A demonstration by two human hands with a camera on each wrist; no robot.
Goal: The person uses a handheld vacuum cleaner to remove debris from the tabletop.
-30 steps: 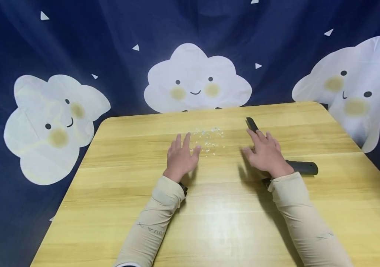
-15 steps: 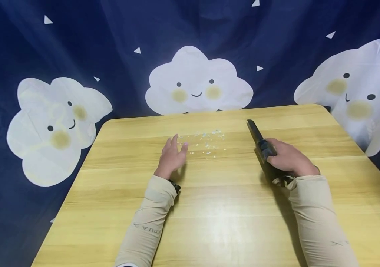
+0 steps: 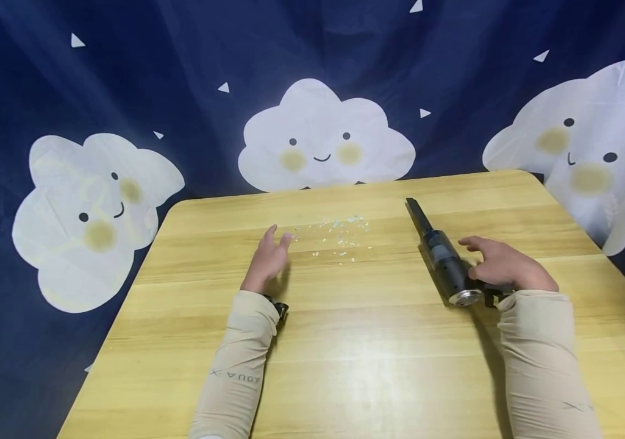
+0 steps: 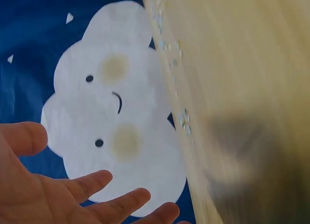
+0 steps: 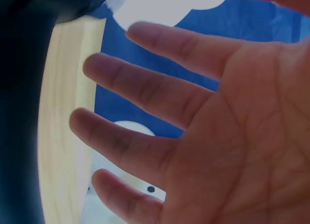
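Note:
A black handheld vacuum cleaner (image 3: 444,266) with a long narrow nozzle lies on the wooden table (image 3: 345,366), nozzle toward the far edge. Just right of its body is my right hand (image 3: 504,263), which covers most of the handle. In the right wrist view, that hand's fingers (image 5: 145,91) are spread and straight beside a blurred dark shape. Small pale scraps (image 3: 342,241) are scattered near the table's far middle. My left hand (image 3: 268,259) hovers to their left, holding nothing; its fingers (image 4: 121,207) are extended in the left wrist view.
Behind the table hangs a dark blue curtain (image 3: 202,122) printed with white smiling clouds (image 3: 323,171) and small triangles. It runs along the table's far edge and both sides.
My left hand has drawn left, away from the scraps. My right hand passed over the vacuum cleaner and moved right, leaving its body uncovered and its handle mostly hidden.

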